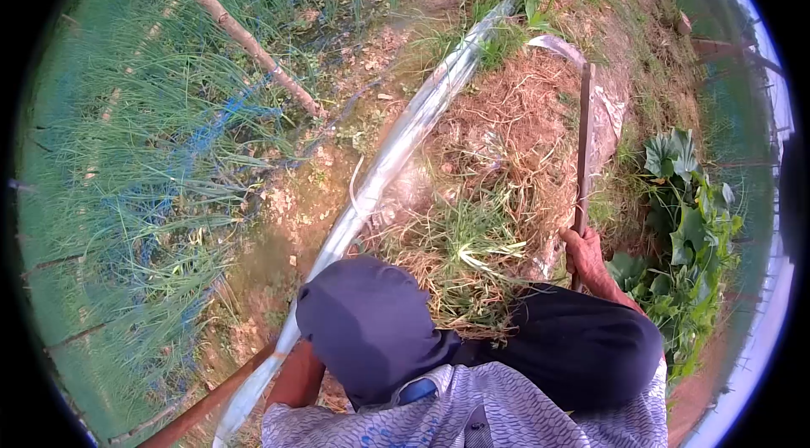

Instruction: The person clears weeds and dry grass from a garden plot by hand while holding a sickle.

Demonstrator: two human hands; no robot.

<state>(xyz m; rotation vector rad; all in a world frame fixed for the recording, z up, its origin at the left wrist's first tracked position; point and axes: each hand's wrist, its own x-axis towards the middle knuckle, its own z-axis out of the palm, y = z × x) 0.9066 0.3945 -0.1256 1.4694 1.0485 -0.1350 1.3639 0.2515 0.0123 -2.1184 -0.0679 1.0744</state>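
My right hand (pixel 586 256) is closed around a long, narrow wooden stick (pixel 584 144), which stands beside my right knee. Of my left arm only the forearm shows, at the lower left; the hand is hidden behind my left knee. In front of my knees lies a heap of pulled weeds (pixel 472 245), green on top with dry brown stalks around it. A long strip of clear plastic sheet (pixel 422 115) runs diagonally past my left knee. Bare roots and dry grass (pixel 531 110) cover the soil beyond the heap.
At left grow thin green onion-like plants (pixel 160 136) with blue netting (pixel 215 127) among them. A slanted wooden post (pixel 245 39) stands there, and another pole (pixel 211 406) lies at lower left. Broad-leaved plants (pixel 688 229) grow at right, near green mesh (pixel 742 161).
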